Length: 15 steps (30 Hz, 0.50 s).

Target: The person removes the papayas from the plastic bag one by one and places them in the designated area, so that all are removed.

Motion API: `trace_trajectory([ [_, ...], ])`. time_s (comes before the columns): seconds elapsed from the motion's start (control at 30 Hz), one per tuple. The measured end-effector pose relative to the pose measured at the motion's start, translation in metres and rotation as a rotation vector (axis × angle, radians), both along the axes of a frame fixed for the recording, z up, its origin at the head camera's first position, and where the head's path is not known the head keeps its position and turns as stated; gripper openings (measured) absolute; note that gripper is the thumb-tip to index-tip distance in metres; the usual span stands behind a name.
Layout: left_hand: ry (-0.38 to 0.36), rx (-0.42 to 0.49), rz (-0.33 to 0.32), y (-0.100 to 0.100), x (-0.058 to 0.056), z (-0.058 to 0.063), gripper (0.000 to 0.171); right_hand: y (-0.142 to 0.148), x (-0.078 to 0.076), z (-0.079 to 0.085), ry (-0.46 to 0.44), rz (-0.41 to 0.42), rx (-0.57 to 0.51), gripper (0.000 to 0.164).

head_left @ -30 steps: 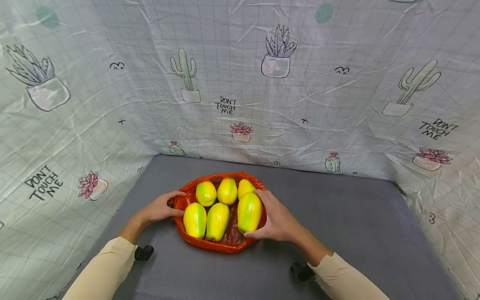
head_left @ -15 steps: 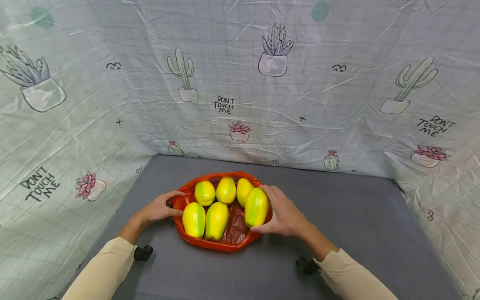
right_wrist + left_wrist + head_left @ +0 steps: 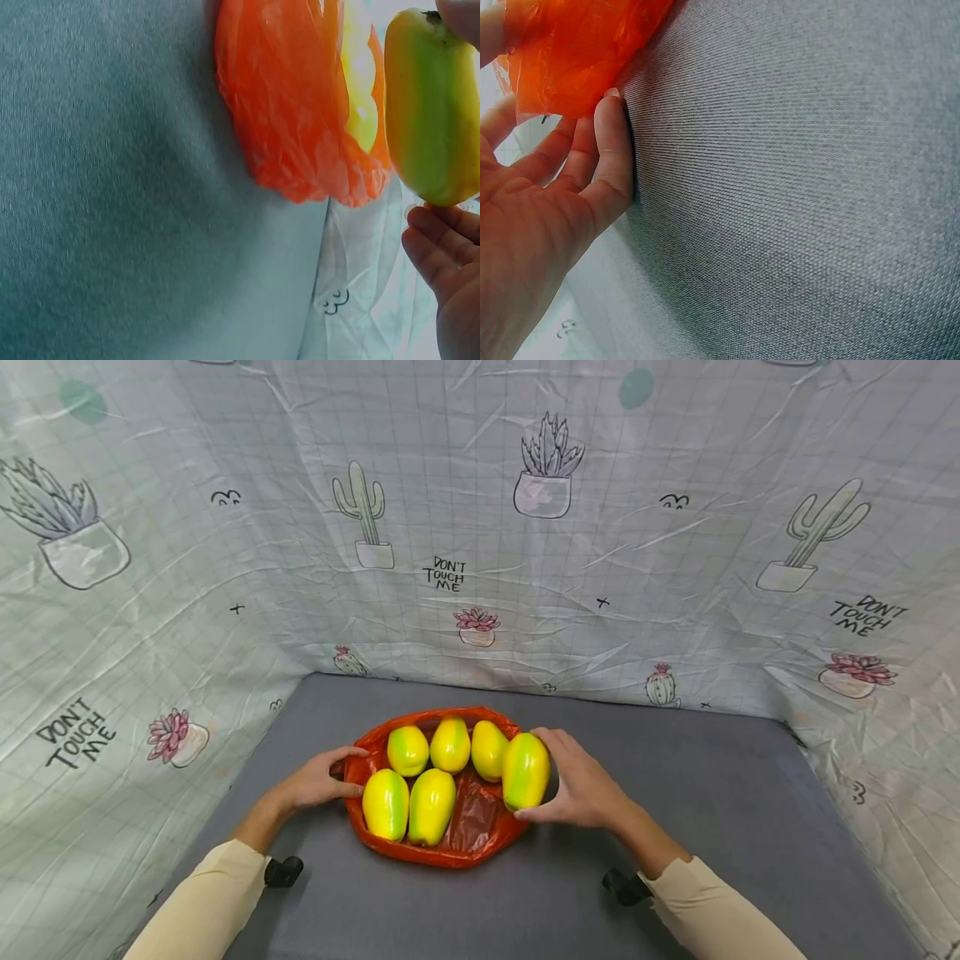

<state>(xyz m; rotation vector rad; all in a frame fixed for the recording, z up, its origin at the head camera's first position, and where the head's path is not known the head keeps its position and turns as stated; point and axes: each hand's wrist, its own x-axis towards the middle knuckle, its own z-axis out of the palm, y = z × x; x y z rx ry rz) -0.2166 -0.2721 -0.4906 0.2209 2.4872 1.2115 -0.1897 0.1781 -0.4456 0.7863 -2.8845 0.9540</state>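
The right hand (image 3: 577, 781) grips a yellow-green fruit (image 3: 527, 771), thumb at its near end and fingertips at its far end, and holds it up at the right rim of a red plastic bag (image 3: 474, 818); from the head its left side overlaps that rim, and whether the two touch cannot be told. In the right wrist view a small dark stem mark shows at the end by the thumb, and the fruit sits level with or higher than the bag's top edge. The left hand (image 3: 315, 783) holds the bag's left edge, thumb and forefinger set apart on the plastic, the other fingertips against its side in the left wrist view. The bag lies wide open on a grey desk (image 3: 480, 910), with five more fruits (image 3: 432, 807) inside: three in a far row and two in the near row toward the left, while the bag's bare red floor shows at near right. Both forearms wear cream sleeves (image 3: 210, 889), each with a black piece (image 3: 283, 872) at the wrist. Behind the desk and along its left and right hangs a creased pale cloth (image 3: 630, 552) printed with potted cacti, succulents and the words "DON'T TOUCH ME".
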Motion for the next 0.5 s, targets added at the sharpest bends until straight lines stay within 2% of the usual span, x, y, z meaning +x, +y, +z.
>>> trace_trajectory([
  [0.5, 0.006, -0.024, -0.002, 0.0, 0.0, -0.001, 0.069, 0.018, -0.008, 0.001, -0.026, -0.017, -0.033, 0.109],
])
